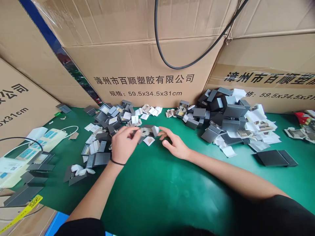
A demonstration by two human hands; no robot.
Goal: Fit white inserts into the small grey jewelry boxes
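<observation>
My left hand (pixel 125 144), with a black band at its wrist, pinches a small dark grey box (pixel 147 131) by its left side. The box is opened up and slightly blurred, with something pale inside it. Just right of the box is my right hand (pixel 174 145), its fingers apart and curved toward a white flap at the box's edge. I cannot make out whether they touch it. A white paper piece (pixel 149 140) lies beneath the box on the green table (pixel 157 183). Close to my left wrist lies a heap of opened grey boxes (pixel 98 159) and paper inserts.
On the right rises a bigger pile of grey boxes (pixel 230 113) with white papers; one flat black box (pixel 275 158) lies before it. Large cartons (pixel 145 59) wall off the back, under a hanging black cable (pixel 177 68). A white power strip (pixel 46 141) runs along the left.
</observation>
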